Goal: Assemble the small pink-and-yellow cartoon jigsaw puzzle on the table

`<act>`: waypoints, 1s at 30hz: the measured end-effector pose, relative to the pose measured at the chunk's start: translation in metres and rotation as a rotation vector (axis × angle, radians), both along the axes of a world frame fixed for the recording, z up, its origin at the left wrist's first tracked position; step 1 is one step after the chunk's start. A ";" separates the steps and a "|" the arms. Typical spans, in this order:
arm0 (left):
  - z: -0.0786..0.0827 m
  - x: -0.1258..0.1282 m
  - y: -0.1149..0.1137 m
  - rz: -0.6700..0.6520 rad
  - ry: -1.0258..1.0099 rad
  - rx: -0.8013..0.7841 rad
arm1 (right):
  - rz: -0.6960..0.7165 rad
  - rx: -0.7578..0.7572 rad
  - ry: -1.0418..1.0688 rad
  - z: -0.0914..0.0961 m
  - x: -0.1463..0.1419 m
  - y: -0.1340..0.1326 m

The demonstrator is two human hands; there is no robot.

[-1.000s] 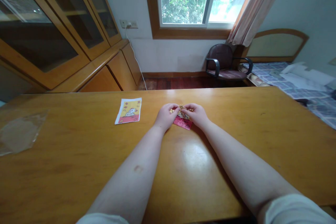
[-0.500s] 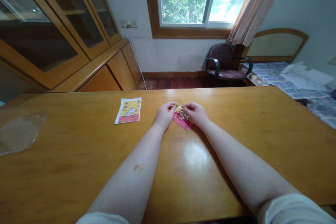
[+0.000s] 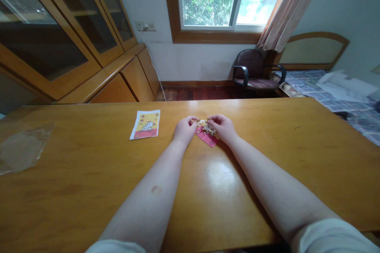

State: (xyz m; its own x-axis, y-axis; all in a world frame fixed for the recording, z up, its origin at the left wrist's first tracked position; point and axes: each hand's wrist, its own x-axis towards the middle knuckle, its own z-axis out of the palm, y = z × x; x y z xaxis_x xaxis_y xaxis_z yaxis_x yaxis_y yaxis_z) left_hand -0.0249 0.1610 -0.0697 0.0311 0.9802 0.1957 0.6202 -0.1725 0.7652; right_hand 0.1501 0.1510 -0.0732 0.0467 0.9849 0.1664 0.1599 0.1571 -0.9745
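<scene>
Both my hands rest near the far middle of a wooden table (image 3: 89,174). My left hand (image 3: 184,129) and my right hand (image 3: 223,127) are curled around a small red and yellow card with loose little pieces heaped on it (image 3: 206,132). The fingertips of both hands pinch at the pile from either side. What exactly each fingertip grips is too small to make out. A printed picture card (image 3: 145,125), yellow and red with a white animal figure, lies flat on the table left of my left hand.
A clear plastic sleeve (image 3: 22,149) lies at the table's left edge. Wooden glass-door cabinets (image 3: 59,35) stand at the left. Beyond the table are a dark armchair (image 3: 255,73), a window and a bed (image 3: 341,95) with papers at the right.
The small card with the pieces has tilted slightly and the pile on it has spread. My fingers have shifted a little over it; the arms have stayed in place.
</scene>
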 end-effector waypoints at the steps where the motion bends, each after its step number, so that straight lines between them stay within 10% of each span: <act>1: -0.001 0.000 0.000 0.003 0.010 0.003 | 0.001 0.000 -0.002 0.000 0.000 0.000; 30: 0.002 0.007 -0.006 -0.278 -0.158 0.055 | 0.109 0.075 -0.088 -0.009 0.002 0.005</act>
